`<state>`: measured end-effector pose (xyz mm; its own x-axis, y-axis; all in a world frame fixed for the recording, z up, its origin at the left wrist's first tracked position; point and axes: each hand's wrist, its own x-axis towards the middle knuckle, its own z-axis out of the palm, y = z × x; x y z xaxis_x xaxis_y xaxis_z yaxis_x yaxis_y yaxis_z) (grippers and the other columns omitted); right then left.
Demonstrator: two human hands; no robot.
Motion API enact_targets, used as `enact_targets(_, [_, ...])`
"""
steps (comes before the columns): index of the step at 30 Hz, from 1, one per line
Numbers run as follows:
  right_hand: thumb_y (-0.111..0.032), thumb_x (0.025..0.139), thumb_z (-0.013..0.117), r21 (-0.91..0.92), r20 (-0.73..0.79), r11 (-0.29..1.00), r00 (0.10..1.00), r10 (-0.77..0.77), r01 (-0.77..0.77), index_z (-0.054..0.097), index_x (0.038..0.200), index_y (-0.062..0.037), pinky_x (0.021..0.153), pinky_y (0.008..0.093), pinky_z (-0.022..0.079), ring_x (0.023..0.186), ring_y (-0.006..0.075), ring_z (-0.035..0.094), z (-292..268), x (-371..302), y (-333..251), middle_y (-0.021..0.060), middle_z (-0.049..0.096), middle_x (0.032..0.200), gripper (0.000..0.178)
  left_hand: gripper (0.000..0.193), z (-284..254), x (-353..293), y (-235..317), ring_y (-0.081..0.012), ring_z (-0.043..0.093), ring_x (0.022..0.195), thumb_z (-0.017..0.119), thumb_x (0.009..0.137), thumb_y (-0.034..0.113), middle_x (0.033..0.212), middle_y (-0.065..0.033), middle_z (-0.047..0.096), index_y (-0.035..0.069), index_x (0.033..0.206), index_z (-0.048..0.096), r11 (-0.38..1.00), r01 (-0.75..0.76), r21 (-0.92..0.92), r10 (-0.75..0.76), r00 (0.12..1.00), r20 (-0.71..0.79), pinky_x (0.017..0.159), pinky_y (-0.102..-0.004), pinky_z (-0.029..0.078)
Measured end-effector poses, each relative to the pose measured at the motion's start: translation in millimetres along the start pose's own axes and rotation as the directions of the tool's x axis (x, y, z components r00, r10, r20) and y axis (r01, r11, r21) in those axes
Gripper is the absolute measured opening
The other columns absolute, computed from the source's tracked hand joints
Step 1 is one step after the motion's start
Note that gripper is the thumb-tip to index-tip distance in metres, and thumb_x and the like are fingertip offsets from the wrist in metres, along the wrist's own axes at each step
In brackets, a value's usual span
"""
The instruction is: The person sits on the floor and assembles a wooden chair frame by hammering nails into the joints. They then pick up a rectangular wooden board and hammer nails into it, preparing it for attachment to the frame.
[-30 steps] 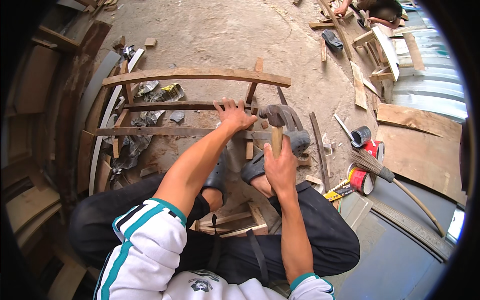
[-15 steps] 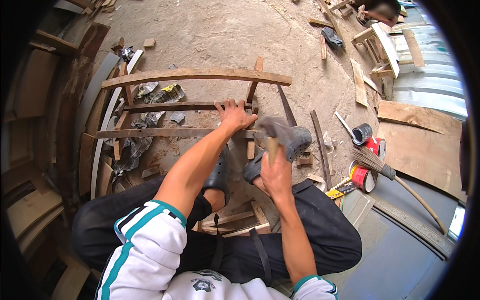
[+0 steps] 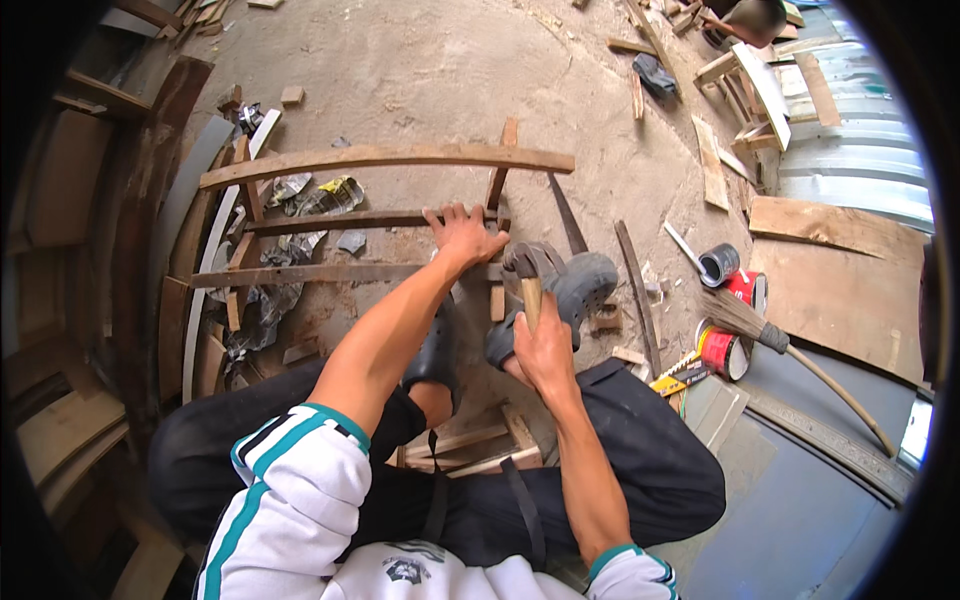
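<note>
A wooden frame of long rails joined by short crosspieces (image 3: pixel 390 158) lies across the floor in front of me. My left hand (image 3: pixel 463 237) rests on it near the right end, fingers spread over the middle rail and thumb pointing right. My right hand (image 3: pixel 545 345) is closed around the wooden handle of a claw hammer (image 3: pixel 531 290). The hammer's metal head is at the right end of the near rail (image 3: pixel 350 273), just right of my left hand; whether it touches the wood I cannot tell. My dark clogs (image 3: pixel 583 287) stand close by, the right one beside the hammer.
A handsaw (image 3: pixel 680 378), paint cans (image 3: pixel 722 352) and a brush with a long handle (image 3: pixel 740 318) lie at the right. Crumpled plastic (image 3: pixel 270 310) and boards (image 3: pixel 185 230) crowd the left. Another person (image 3: pixel 755 22) is at the far right, near corrugated metal sheets (image 3: pixel 840 160).
The hammer head, blurred before, now shows sharply and sits slightly farther left, with my right hand shifted a little left too. My left hand stays on the frame.
</note>
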<state>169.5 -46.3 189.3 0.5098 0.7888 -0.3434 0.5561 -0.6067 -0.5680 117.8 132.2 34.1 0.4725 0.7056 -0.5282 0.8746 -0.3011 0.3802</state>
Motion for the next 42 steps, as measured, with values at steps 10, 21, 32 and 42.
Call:
enact_targets(10, [-0.018, 0.093, 0.058, 0.049, -0.070, 0.998, 0.997, 0.044, -0.040, 0.049, 0.117, -0.0008, 0.065, 0.0578, 0.047, 0.081, 0.0530, 0.062, 1.7, -8.0, -7.0, 0.0339, 0.063, 0.080, 0.031, 0.088, -0.9, 1.2, -0.8, -0.0421, 0.022, 0.144, 0.052, 0.081, 0.070, 0.149, -0.0244, 0.036, 0.009, 0.143, 0.044, 1.000, 0.005, -0.001, -0.005, 1.000, -0.001, 0.111, -0.0726, 0.000])
enact_targets(21, [-0.018, 0.090, 0.059, -0.062, -0.017, 0.996, 0.998, 0.055, -0.056, 0.049, 0.114, 0.0045, 0.067, 0.0566, 0.049, 0.081, 0.0537, 0.062, 12.5, -3.9, 6.3, 0.0362, 0.063, 0.080, 0.034, 0.087, -2.8, 0.4, 1.3, -0.0442, 0.026, 0.141, 0.053, 0.081, 0.068, 0.145, -0.0272, 0.038, 0.007, 0.143, 0.044, 1.000, -0.008, 0.000, 0.008, 1.000, -0.011, 0.110, -0.0739, 0.003])
enact_targets(32, [-0.016, 0.089, 0.059, 0.027, -0.063, 0.999, 0.998, 0.022, -0.020, 0.048, 0.111, 0.0047, 0.068, 0.0582, 0.048, 0.081, 0.0537, 0.062, 12.7, -4.7, 6.5, 0.0372, 0.062, 0.082, 0.032, 0.090, -6.8, 6.9, -2.0, -0.0441, 0.026, 0.141, 0.052, 0.080, 0.071, 0.146, -0.0270, 0.038, 0.007, 0.143, 0.043, 1.000, -0.017, 0.001, 0.017, 1.000, 0.009, 0.108, -0.0753, 0.004])
enact_targets(42, [-0.016, 0.090, 0.058, 0.162, -0.180, 0.985, 0.980, 0.080, -0.051, 0.047, 0.112, 0.0055, 0.067, 0.0579, 0.049, 0.079, 0.0543, 0.062, 21.3, -9.3, 6.9, 0.0365, 0.062, 0.079, 0.033, 0.088, -5.6, 1.0, 0.0, -0.0445, 0.025, 0.142, 0.052, 0.080, 0.069, 0.145, -0.0278, 0.039, 0.007, 0.142, 0.045, 1.000, -0.004, -0.004, 0.004, 1.000, -0.002, 0.109, -0.0741, 0.003])
